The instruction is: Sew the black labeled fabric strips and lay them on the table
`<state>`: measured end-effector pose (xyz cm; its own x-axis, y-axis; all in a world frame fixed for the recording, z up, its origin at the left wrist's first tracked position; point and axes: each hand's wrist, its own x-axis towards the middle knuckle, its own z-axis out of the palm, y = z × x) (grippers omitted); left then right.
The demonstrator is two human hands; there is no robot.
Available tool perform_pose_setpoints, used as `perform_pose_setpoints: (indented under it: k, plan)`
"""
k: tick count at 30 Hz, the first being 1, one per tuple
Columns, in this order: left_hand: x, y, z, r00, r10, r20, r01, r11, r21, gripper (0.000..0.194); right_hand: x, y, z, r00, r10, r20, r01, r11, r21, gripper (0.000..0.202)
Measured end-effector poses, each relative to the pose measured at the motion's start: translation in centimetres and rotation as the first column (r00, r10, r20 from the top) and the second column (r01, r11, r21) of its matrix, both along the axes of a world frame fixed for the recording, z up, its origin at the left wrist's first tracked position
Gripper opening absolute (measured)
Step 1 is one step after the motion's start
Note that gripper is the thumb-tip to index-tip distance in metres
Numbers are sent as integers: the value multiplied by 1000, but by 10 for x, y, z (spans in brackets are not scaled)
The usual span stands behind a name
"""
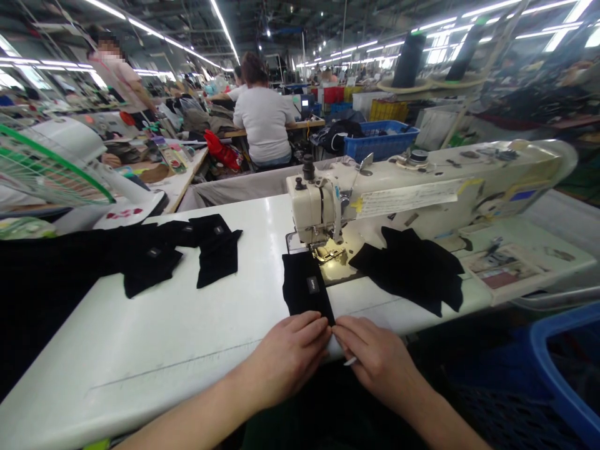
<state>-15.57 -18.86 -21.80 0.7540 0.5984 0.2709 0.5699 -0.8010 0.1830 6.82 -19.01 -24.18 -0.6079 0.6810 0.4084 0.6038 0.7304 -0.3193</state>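
Observation:
A black fabric piece with a small dark label (pixel 300 281) lies on the white sewing table (pixel 187 337), its far end beside the presser foot (pixel 328 254) of the sewing machine (pixel 398 187). My left hand (pixel 295 344) pinches the near end of this piece. Close against it, my right hand (pixel 370 347) grips the same near corner with its fingertips. A small white object (pixel 350 361) sticks out from under the right fingers; I cannot make out what it is.
More black pieces with labels (pixel 218 250) lie at the left, joining a dark fabric heap (pixel 47 269). Other black pieces (pixel 412 265) rest right of the needle. A fan (pixel 70 156), a parts tray (pixel 506 269) and a blue basket (pixel 544 356) surround the table. A person (pixel 262 119) sits ahead.

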Motion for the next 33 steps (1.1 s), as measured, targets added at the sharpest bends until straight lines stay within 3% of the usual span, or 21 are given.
perform_pose_setpoints:
  k: [9, 33]
  plan:
    - [1, 20, 14, 1000, 1, -6, -2, 1000, -25, 27, -8, 19, 3, 997, -36, 73, 41, 997, -69, 29]
    - [-18, 71, 4, 998, 43, -36, -41, 998, 44, 28, -29, 72, 9, 977, -139, 165, 151, 986, -68, 18]
